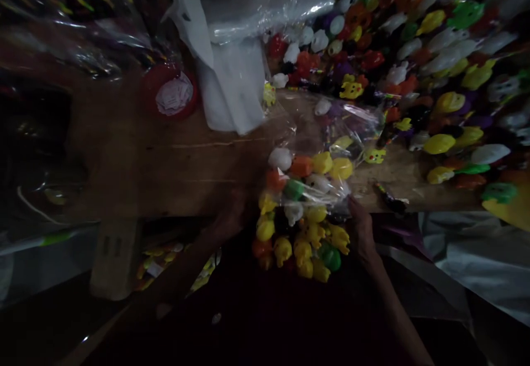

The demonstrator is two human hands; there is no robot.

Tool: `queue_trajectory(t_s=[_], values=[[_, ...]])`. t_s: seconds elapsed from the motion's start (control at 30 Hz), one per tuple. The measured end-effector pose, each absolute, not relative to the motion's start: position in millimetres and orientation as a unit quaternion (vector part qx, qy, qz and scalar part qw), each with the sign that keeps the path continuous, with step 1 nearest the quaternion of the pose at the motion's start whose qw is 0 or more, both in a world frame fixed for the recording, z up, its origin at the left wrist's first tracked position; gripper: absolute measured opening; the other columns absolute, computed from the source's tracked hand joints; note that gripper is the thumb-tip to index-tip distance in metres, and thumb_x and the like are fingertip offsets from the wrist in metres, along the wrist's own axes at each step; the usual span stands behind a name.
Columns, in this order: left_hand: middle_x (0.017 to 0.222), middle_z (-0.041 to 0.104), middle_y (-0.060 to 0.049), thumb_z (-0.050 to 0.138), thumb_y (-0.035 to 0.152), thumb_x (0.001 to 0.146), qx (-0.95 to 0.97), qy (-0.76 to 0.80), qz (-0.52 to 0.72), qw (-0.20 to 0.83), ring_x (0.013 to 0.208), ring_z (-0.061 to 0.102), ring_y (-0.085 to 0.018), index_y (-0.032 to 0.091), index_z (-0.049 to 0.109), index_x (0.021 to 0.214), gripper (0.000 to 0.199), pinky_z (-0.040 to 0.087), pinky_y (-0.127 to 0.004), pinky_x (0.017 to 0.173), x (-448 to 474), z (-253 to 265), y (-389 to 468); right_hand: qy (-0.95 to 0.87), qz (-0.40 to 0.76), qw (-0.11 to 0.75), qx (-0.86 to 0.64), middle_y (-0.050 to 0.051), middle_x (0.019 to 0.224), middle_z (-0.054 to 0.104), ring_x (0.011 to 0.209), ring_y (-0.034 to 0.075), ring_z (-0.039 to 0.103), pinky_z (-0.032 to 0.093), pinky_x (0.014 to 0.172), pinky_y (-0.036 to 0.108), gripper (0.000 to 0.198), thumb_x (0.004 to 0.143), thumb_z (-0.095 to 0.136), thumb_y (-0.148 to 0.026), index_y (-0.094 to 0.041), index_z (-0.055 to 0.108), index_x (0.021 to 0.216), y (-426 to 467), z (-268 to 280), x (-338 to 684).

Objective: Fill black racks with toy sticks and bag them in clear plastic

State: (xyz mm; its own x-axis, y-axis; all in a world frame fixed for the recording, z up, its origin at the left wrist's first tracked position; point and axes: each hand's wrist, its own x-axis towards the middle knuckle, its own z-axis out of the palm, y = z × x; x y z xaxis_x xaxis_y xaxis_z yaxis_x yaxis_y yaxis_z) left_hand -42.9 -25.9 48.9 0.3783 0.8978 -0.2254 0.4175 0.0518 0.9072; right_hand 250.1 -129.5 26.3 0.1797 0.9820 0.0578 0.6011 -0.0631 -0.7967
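A clear plastic bag [337, 192] filled with small toy figures [303, 247] lies over the table's near edge, its lower part in front of the edge. The figures are mostly yellow, with some orange, white and green. On the bag's right side is my right hand [361, 225], its fingers closed at the plastic and partly hidden by it. To the left of the bag, my left hand [232, 214] is dark and blurred. Its fingers do not show clearly, nor whether it touches the bag.
A large heap of similar toys [439, 101] covers the right of the wooden table [186, 162]. A red tub [148, 93] holds paper slips. White plastic sheets [234, 90] lie behind, and more bagged items [83, 29] fill the far left. A small dark toy [391, 199] lies near the edge.
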Motion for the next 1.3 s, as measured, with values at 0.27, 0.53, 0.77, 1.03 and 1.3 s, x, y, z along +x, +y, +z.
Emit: queue_trajectory(t_s=[0.27, 0.53, 0.77, 1.03, 1.3], values=[[0.084, 0.073, -0.001, 0.047, 0.036, 0.103, 0.808, 0.396, 0.408, 0.157, 0.063, 0.067, -0.013, 0.021, 0.057, 0.116, 0.023, 0.051, -0.02, 0.06, -34.2, 26.7, -23.5, -0.572, 0.071, 0.297, -0.761, 0.006, 0.075, 0.071, 0.063, 0.021, 0.066, 0.051, 0.055, 0.029, 0.027, 0.089, 0.054, -0.042, -0.023, 0.07, 0.1, -126.6, 23.0, 253.4], [0.08, 0.068, -0.003, 0.049, 0.016, 0.097, 0.885, 0.234, 0.397, 0.068, 0.068, 0.064, -0.012, 0.019, 0.057, 0.096, 0.008, 0.049, -0.022, 0.065, -34.9, 58.9, 7.4, -0.765, 0.032, 0.317, -0.56, 0.007, 0.083, 0.07, 0.062, 0.013, 0.063, 0.043, 0.053, 0.023, 0.027, 0.097, 0.039, -0.016, -0.018, 0.066, 0.093, -107.2, 64.5, 263.4], [0.07, 0.06, -0.001, 0.044, 0.024, 0.101, 0.916, 0.107, 0.382, 0.063, 0.059, 0.053, -0.013, 0.02, 0.052, 0.086, 0.017, 0.041, -0.025, 0.053, -36.5, 78.0, 13.8, -0.744, -0.013, 0.325, -0.583, 0.002, 0.076, 0.065, 0.061, 0.012, 0.058, 0.039, 0.054, 0.024, 0.016, 0.094, 0.056, -0.013, -0.02, 0.066, 0.105, -137.6, 78.4, 259.5], [0.061, 0.05, 0.001, 0.049, 0.012, 0.098, 0.951, 0.03, 0.274, 0.139, 0.055, 0.044, -0.013, 0.018, 0.053, 0.075, 0.024, 0.034, -0.029, 0.05, -62.1, 82.0, -16.5, -0.802, 0.115, 0.282, -0.514, 0.002, 0.073, 0.057, 0.067, 0.014, 0.057, 0.041, 0.056, 0.026, 0.023, 0.103, 0.041, -0.015, -0.02, 0.063, 0.104, -171.7, 87.8, 260.0], [0.068, 0.056, 0.0, 0.035, 0.014, 0.105, 0.957, 0.009, 0.184, 0.225, 0.057, 0.047, -0.013, 0.017, 0.057, 0.082, 0.032, 0.038, -0.03, 0.053, -86.7, 74.1, -46.1, -0.821, 0.244, 0.24, -0.457, 0.007, 0.082, 0.066, 0.075, 0.017, 0.064, 0.047, 0.062, 0.027, 0.034, 0.106, 0.032, -0.027, -0.022, 0.064, 0.097, -192.9, 100.6, 257.1]])
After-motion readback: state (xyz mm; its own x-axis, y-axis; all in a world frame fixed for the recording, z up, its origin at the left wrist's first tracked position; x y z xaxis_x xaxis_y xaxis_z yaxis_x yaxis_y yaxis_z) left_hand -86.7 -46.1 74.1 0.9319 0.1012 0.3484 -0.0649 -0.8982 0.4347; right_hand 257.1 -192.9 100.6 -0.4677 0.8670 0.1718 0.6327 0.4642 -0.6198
